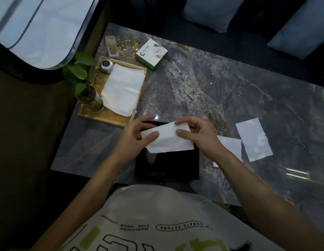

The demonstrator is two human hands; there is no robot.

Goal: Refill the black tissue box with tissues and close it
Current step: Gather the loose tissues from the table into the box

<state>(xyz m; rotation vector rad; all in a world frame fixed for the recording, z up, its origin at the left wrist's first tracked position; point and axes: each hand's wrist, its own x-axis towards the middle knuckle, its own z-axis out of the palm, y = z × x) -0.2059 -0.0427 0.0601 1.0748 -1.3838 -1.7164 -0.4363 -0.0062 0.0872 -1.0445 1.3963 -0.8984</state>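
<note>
We hold one white tissue stretched between both hands. Our left hand pinches its left end, thumb on top and fingers curled behind. Our right hand pinches the right end the same way. The black tissue box sits directly beneath the grip on the marble table, the tissue's lower edge hanging over its dark top. We cannot tell whether its lid is on. Just outside our right wrist, loose tissues lie flat. Beyond our left hand, a wooden tray holds a tissue pile.
</note>
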